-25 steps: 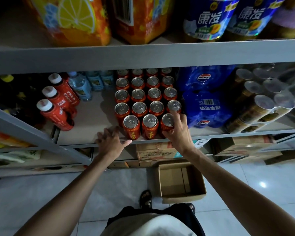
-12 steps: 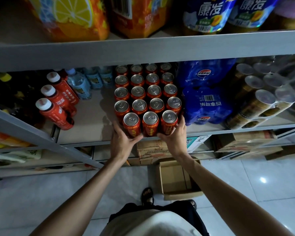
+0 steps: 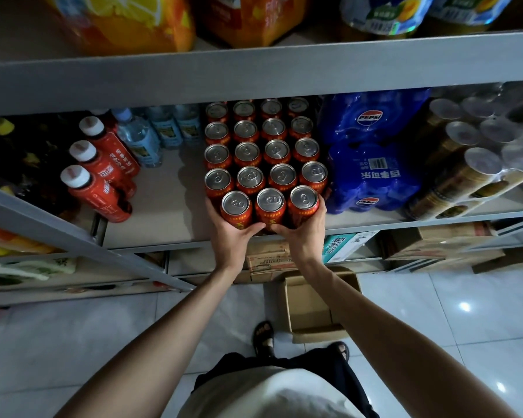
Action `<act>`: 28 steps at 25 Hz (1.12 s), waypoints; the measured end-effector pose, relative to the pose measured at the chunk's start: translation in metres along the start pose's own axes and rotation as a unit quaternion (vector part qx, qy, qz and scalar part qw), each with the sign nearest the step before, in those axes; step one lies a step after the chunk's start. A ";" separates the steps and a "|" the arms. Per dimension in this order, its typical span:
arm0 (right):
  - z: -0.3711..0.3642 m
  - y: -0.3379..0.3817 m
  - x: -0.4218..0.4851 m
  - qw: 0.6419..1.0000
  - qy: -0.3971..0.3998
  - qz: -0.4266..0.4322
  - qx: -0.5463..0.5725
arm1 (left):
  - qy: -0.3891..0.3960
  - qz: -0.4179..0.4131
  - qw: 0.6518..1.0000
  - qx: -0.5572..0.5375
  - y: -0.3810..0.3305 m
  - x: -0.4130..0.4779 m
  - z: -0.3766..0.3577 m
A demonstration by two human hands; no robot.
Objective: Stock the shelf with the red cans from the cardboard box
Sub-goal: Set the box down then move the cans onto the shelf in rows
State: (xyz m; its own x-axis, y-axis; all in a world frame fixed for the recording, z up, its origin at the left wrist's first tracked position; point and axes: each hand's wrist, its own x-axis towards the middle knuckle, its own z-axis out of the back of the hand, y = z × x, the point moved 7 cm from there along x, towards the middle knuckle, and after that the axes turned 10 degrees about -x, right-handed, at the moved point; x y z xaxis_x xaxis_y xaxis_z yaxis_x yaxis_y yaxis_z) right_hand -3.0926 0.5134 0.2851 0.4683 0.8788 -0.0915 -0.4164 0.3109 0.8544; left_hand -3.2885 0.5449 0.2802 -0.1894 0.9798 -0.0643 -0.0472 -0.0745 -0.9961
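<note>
The left hand (image 3: 230, 236) and right hand (image 3: 303, 233) are clamping the near row of red cans (image 3: 270, 206) from either end at the near edge of the shelf (image 3: 154, 212), apparently squaring it against the rows behind, while the cardboard box (image 3: 311, 309) is sitting on the floor below.

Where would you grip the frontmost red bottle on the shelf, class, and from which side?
Grip the frontmost red bottle round its body just under the white cap, coming from the front right: bare shelf shows there, while more red bottles crowd behind it.
</note>
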 end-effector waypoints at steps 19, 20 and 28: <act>0.007 0.001 0.013 0.998 0.024 0.030 -0.049 | -0.021 -0.027 0.998 0.055 -0.014 -0.004 -0.002; 0.007 0.001 0.013 0.998 0.023 0.027 -0.051 | -0.022 -0.022 0.998 0.053 -0.013 -0.003 -0.002; 0.013 0.001 0.015 0.994 0.075 0.013 -0.074 | -0.016 0.022 0.996 0.091 -0.003 -0.006 0.000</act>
State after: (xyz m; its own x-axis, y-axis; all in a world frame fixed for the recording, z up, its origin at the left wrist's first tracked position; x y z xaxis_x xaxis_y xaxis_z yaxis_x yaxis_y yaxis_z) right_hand -3.0759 0.5218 0.2918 0.3385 0.9280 -0.1559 -0.5413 0.3276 0.7744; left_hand -3.2869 0.5397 0.2831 -0.2254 0.9688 -0.1030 -0.2138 -0.1524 -0.9649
